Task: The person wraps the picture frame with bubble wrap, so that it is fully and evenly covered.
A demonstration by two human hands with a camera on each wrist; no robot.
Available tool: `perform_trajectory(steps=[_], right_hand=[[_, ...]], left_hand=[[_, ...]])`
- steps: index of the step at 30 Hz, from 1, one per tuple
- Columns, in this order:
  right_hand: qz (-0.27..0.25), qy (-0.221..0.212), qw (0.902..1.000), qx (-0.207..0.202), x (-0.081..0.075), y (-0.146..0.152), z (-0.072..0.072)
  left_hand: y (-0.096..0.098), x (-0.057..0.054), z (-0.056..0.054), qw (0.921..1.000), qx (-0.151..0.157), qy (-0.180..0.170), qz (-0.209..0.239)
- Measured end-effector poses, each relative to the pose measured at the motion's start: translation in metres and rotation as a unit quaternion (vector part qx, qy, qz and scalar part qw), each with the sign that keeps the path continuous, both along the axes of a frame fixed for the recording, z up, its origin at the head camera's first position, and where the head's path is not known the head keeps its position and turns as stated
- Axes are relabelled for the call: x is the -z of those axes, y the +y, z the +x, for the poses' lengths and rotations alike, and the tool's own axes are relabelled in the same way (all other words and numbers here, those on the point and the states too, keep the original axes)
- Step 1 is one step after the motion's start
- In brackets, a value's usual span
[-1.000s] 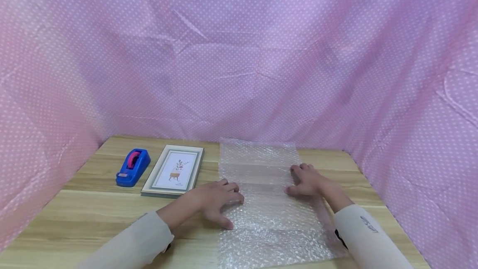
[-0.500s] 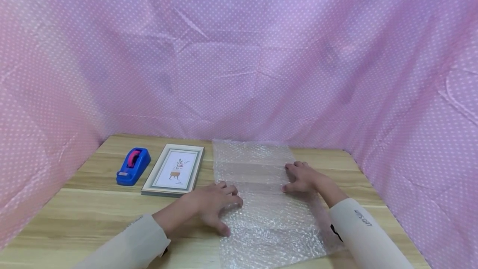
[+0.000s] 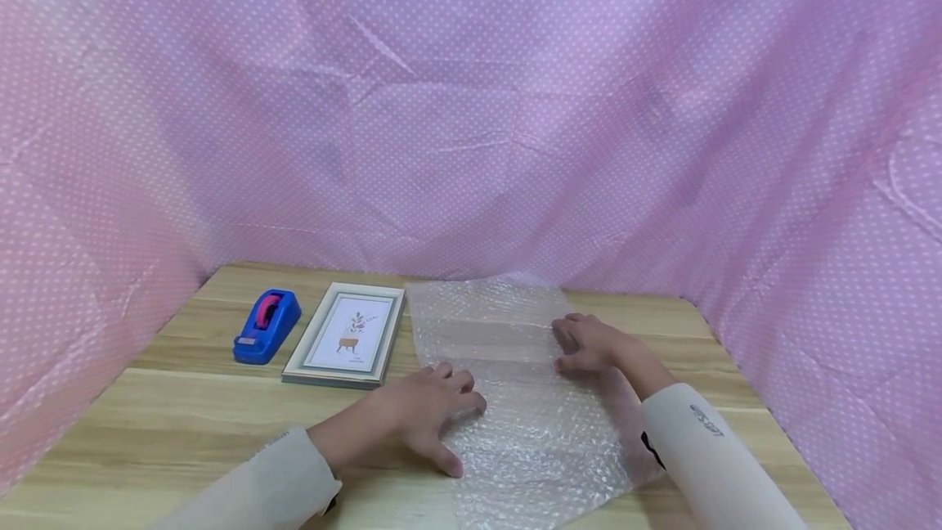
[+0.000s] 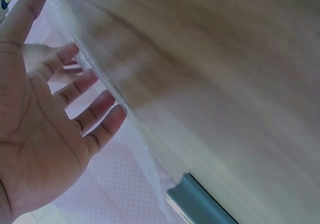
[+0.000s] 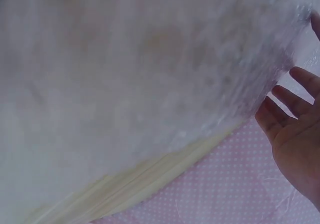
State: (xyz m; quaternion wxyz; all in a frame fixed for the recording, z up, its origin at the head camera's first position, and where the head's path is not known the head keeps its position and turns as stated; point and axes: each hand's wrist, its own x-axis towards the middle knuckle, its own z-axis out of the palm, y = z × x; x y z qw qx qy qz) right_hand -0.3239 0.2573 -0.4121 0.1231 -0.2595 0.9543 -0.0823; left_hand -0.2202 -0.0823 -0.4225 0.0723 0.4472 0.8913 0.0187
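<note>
A clear sheet of bubble wrap (image 3: 522,407) lies on the wooden table, its far end slanting left beside the picture frame. On its left edge rests my left hand (image 3: 434,411), fingers spread and fingertips touching the sheet. In the left wrist view the palm of the left hand (image 4: 45,129) faces the camera with nothing in it. My right hand (image 3: 592,343) presses the sheet's right side with its fingertips. The right wrist view has the fingers of the right hand (image 5: 295,129) apart, tips down at the bubble wrap (image 5: 125,73).
Left of the sheet lies a cream picture frame (image 3: 344,335) with a plant drawing. A blue tape dispenser (image 3: 266,327) with a pink roll stands further left on the wooden table (image 3: 184,415). Pink dotted cloth (image 3: 471,121) hangs around the back and sides.
The bubble wrap has turned, its far end shifting left towards the picture frame. My right hand has moved left with it; my left hand has stayed near the same spot.
</note>
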Motion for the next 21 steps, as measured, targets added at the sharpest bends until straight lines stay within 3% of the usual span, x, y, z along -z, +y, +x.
perform_trajectory(steps=[6, 11, 21], right_hand=[[-0.013, 0.020, 0.9995, -0.021, 0.001, -0.002, -0.004], [-0.022, 0.050, 0.9981, -0.029, 0.003, -0.002, -0.005], [-0.067, 0.067, 0.9946, -0.042, 0.004, 0.004, 0.002]], left_hand=[[0.009, 0.001, 0.007, 0.9998, 0.007, 0.015, -0.011], [0.015, -0.002, 0.013, 0.9997, -0.011, 0.012, -0.019], [0.020, -0.006, 0.018, 0.9987, -0.041, 0.001, -0.031]])
